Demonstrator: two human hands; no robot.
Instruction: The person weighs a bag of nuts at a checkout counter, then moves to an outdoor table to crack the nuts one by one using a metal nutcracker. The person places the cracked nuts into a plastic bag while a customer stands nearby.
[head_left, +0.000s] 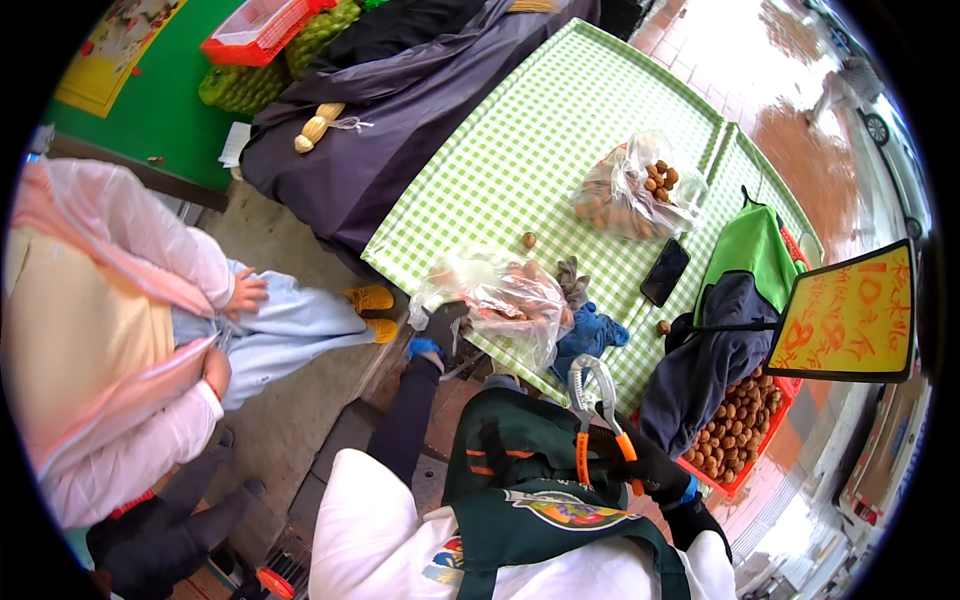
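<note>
My left hand (444, 328), in a dark glove, is at the near-left edge of a clear plastic bag (495, 289) with brown contents, apparently walnuts. Whether its fingers grip the bag is unclear. My right hand (649, 465), also gloved, holds a plier-type nutcracker (600, 420) by its orange-sleeved handles. The tool's curved metal jaws point toward the table, in front of my dark green apron (517, 517). A blue cloth (592, 337) and grey gloves (574, 281) lie against the bag. One loose walnut (529, 239) rests on the checked tablecloth (480, 180).
A second bag of walnuts (637, 187) and a phone (665, 272) lie farther across the table. At right are a handwritten price sign (844, 315), a red crate (784, 420) of walnuts and a green and dark cloth (731, 277). A person (112, 300) stands at left.
</note>
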